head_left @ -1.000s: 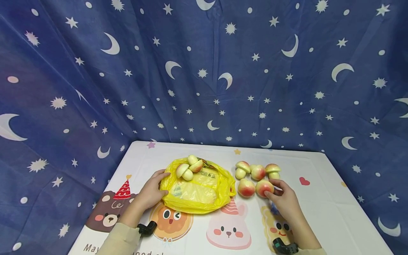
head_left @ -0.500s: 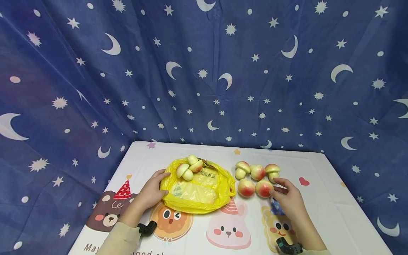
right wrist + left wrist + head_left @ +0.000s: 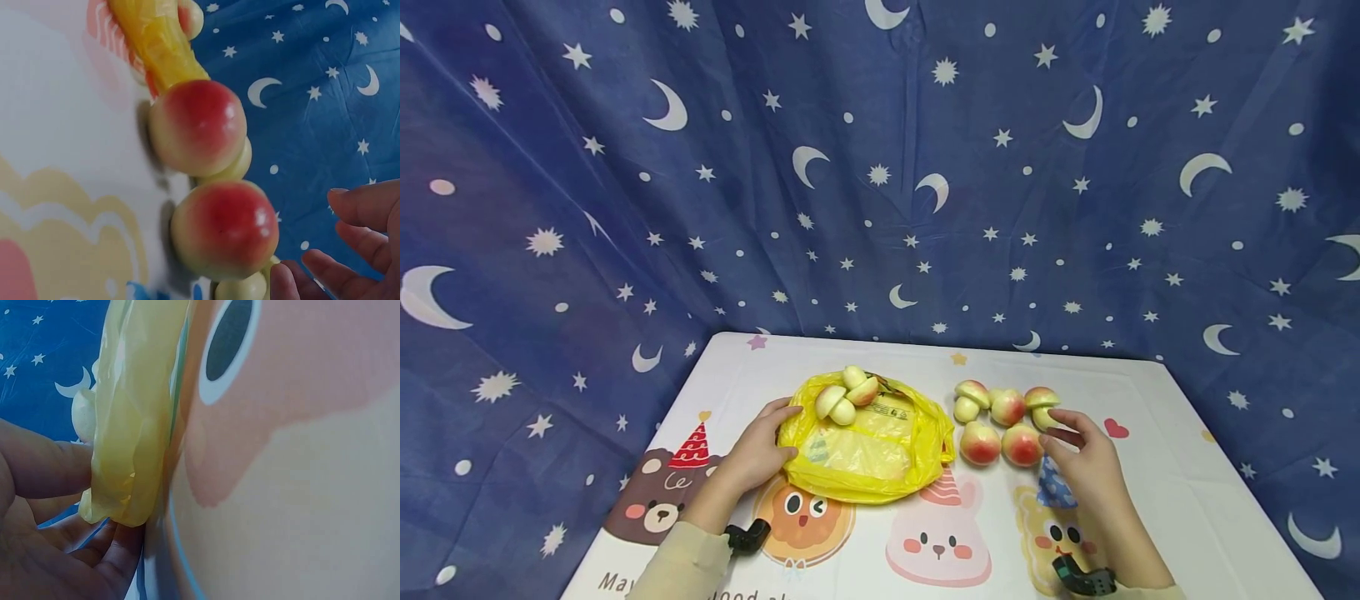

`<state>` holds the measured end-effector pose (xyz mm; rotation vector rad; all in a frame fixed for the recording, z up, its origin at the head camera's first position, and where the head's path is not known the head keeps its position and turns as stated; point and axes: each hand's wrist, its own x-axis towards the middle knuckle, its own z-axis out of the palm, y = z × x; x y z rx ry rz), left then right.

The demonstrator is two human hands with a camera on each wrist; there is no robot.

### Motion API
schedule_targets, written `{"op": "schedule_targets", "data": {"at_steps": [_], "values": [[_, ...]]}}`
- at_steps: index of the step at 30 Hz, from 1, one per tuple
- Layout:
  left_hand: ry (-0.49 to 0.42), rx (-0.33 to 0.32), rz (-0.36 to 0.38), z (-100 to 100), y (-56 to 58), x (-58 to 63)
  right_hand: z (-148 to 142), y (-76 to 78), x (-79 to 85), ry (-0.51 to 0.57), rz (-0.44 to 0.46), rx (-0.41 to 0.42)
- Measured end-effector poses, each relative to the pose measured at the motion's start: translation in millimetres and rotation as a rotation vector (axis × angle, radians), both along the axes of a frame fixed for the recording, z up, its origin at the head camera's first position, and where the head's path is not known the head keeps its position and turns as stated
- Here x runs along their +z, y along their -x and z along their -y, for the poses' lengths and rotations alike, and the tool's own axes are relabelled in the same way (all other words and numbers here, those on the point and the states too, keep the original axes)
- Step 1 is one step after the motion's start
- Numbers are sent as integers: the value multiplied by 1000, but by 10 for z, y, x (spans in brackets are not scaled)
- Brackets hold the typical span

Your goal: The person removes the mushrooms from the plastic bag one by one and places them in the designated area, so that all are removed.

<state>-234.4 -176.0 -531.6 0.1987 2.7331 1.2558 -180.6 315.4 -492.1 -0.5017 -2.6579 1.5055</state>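
On the table (image 3: 1180, 500), head view, the left hand (image 3: 762, 447) holds a yellow plastic bag (image 3: 872, 490) bearing two mushrooms (image 3: 831, 402); five more (image 3: 981, 443) lie beside the right hand (image 3: 1086, 458). Left wrist: thumb and fingers pinch the bag's edge. Right wrist: fingers spread, just beside a red-capped mushroom (image 3: 225, 228).

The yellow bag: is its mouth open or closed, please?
Open: in the head view, the yellow bag has its rim spread wide around its visible inside.
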Motion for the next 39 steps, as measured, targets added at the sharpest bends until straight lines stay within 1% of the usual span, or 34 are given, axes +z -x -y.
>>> {"op": "schedule_targets", "data": {"at_steps": [3,5,9,11,16,22,28,33,39], "values": [[2,-3,-6,1,5,-5,20,10,47,-41,-29,26],[3,-4,-10,2,7,-7,49,14,91,-42,-46,42],[-1,-5,-14,0,6,-3,123,31,150,-6,-86,81],[-2,-3,-11,-8,7,1,163,45,155,2,-115,103],[6,-4,-1,-23,10,7,289,99,132,10,-153,142],[6,-10,-4,-16,10,-9,473,147,89,32,-154,172],[10,-2,9,-4,3,-13,654,184,50,56,-146,199],[8,-2,15,-5,3,-14,798,247,52,74,-176,206],[11,-5,8,-12,9,-19,959,313,75,89,-171,208]]}}
